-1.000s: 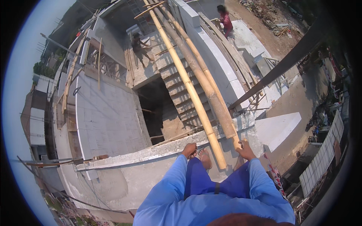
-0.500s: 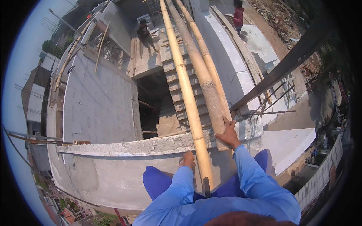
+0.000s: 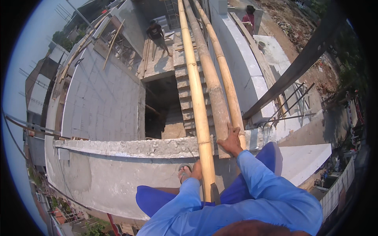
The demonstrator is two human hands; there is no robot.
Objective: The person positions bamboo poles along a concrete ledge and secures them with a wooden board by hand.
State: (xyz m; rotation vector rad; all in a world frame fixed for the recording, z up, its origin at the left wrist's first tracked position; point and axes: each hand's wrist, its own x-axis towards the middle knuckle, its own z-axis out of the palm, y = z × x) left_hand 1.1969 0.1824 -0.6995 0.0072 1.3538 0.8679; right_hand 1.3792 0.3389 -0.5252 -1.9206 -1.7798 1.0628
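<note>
A pale yellow bamboo pole (image 3: 195, 84) runs from my lap away over the stairwell. My left hand (image 3: 197, 170) is closed against its left side near the close end; the fingertips are hidden. A thicker grey-brown bamboo pole (image 3: 215, 96) lies to its right, its near end on the rough wall top. My right hand (image 3: 232, 143) grips that end from above, thumb on the left and fingers spread over it. Close alongside on the right is a third bamboo pole (image 3: 230, 84). A dark flat piece (image 3: 214, 193) sits at the yellow pole's near end.
Under the poles, concrete stairs (image 3: 187, 92) drop beside a dark opening (image 3: 161, 104). A rough concrete ledge (image 3: 130, 148) crosses before me. My sandalled foot (image 3: 184, 173) is beside my left hand. A dark slanting beam (image 3: 291, 74) rises right. Two people (image 3: 156, 34) (image 3: 249, 19) stand beyond.
My view has shifted slightly, and my sandalled foot now shows beside my left hand. Both hands stay at the poles' near ends. The far person on the left has straightened up.
</note>
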